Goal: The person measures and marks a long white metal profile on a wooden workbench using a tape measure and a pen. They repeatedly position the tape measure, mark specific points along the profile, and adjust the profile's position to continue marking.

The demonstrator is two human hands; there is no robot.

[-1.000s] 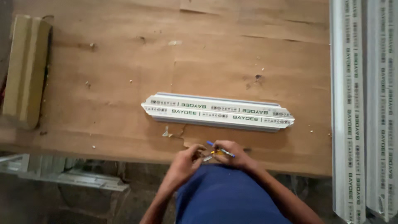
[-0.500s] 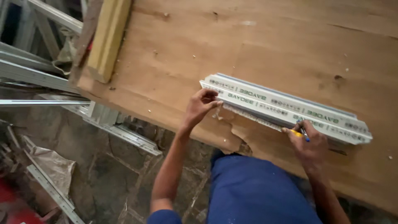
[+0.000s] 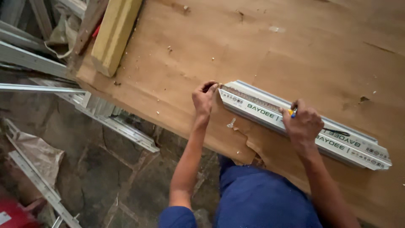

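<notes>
A plywood worktable (image 3: pixel 295 46) spreads out beyond both hands, its near edge chipped between the forearms. Just past the fingertips lies a long white window-frame profile (image 3: pixel 337 141) with printed protective film, flat on the board and running from the left hand away under and past the right. Well off beyond the left hand, a yellowish timber block (image 3: pixel 114 33) rests at the table's edge. The left hand (image 3: pixel 203 98) pinches the profile's pointed end, fingers curled onto it. The right hand (image 3: pixel 304 123) is clenched around a yellow-and-blue pencil (image 3: pixel 292 112), its tip against the profile.
</notes>
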